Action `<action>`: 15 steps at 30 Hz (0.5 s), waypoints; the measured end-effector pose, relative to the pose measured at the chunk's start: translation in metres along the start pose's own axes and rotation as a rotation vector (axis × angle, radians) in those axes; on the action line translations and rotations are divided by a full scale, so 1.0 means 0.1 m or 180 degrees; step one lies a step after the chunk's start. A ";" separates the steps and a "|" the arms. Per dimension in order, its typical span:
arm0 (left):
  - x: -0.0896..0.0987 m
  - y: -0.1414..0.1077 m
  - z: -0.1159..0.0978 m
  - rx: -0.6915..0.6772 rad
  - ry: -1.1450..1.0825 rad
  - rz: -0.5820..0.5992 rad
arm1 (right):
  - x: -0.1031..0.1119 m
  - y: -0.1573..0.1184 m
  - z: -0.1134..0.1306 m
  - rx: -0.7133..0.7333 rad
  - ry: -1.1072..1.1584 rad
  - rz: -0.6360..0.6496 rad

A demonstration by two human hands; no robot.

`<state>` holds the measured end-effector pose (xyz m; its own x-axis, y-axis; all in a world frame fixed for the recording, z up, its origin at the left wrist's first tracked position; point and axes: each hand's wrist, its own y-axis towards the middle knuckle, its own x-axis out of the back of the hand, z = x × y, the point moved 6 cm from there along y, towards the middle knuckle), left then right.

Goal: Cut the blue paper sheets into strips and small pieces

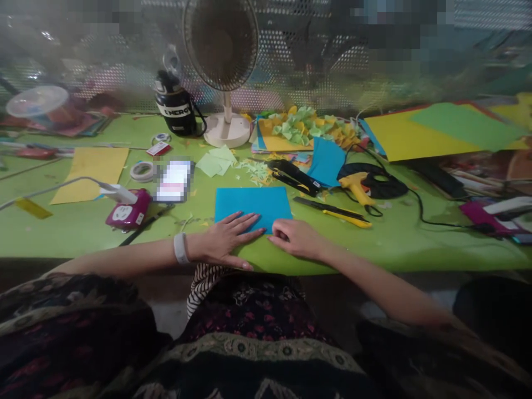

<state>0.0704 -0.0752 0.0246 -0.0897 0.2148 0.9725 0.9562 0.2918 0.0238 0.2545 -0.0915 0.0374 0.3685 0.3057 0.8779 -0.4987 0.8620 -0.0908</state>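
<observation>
Just ahead of both hands on the green tabletop (394,244), a blue paper sheet (252,205) lies flat. Left hand (226,239) is open, palm down, fingers spread across the sheet's near edge, white wristband (180,247) on the wrist. Right hand (296,239) is curled, its fingertips (272,237) at the sheet's lower right corner; looks like a light press, but can't tell if it's pinching from this angle. Beyond the right hand: yellow utility knife (347,217), black stapler (294,177), second blue sheet (327,162), yellow hot glue gun (355,188). Paper scraps (255,172) sit just past the sheet's far edge. Left of the left hand: magenta power strip (128,209), masking tape roll (143,171), yellow paper sheet (90,174), blurred phone (174,181). Desk fan (222,55) stands well ahead, between both hands' line of reach and the back mesh (316,83).
</observation>
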 end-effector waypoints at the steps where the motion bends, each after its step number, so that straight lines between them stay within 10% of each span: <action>1: 0.01 -0.03 0.01 0.0019 -0.0001 0.0034 | 0.02 -0.04 -0.04 -0.0076 -0.0030 0.0003; 8: 0.06 -0.14 0.06 0.0076 0.0032 0.0159 | 0.22 -0.19 -0.14 -0.0465 -0.0026 0.0078; 15: 0.12 0.18 0.29 0.0102 0.0264 0.0226 | 0.41 0.38 -0.05 -0.0761 -0.0183 0.0134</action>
<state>0.0783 -0.0406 0.0303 0.0027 0.1585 0.9874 0.9498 0.3085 -0.0521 0.2547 -0.0440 0.0676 0.3029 0.3256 0.8957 -0.3104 0.9223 -0.2304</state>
